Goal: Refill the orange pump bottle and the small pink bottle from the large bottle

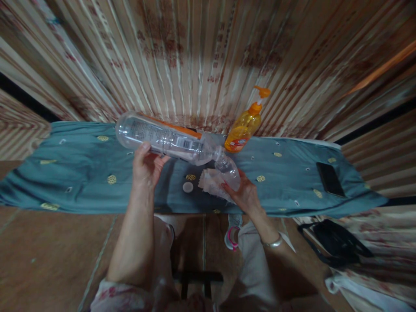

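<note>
My left hand (pixel 147 164) grips a large clear plastic bottle (pixel 159 138) from below. The bottle has a printed label with a barcode and lies tilted in the air, its neck pointing right and slightly down. In my right hand (pixel 245 190) is a small clear plastic bottle (pixel 229 170), slanted so its neck end meets the mouth of the large one. Whether liquid passes between them I cannot tell. A pale cloth (pixel 211 182) with jagged edges lies under the small bottle. Left of it, a round white cap (pixel 187 187) rests on the tablecloth.
A pump bottle (pixel 242 130) of orange liquid stands behind the small bottle. A black phone (pixel 330 179) lies at the right of the green patterned tablecloth (pixel 81 164). Pleated curtains (pixel 195 56) hang close behind. A black bag (pixel 334 242) is at the lower right.
</note>
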The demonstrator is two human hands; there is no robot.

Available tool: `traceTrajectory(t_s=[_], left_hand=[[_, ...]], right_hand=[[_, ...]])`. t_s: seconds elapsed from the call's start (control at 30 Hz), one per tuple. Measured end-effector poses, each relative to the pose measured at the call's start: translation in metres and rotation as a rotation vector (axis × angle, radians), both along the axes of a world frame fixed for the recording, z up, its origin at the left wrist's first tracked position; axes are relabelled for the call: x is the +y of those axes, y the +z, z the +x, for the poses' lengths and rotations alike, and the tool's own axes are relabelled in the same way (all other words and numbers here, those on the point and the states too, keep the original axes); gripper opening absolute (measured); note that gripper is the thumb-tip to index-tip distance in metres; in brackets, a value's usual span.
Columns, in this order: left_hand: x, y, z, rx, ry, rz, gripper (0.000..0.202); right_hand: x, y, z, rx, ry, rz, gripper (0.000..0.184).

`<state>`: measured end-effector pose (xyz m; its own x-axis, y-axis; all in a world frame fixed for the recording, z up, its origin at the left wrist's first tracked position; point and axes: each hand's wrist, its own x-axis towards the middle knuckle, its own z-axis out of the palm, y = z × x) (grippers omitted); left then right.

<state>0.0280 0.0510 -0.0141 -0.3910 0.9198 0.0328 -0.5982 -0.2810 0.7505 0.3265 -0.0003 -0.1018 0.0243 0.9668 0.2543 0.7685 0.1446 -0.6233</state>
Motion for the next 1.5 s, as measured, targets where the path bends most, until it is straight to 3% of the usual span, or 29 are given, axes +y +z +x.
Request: traceTrajectory(t_s=[1.5], left_hand=[[-0.0004, 0.0043, 0.0032, -0.045, -0.002, -0.019, 0.022]], right_hand=[[-0.0006, 0.0003, 0.0003, 0.023, -0.003, 0.022, 0.073]])
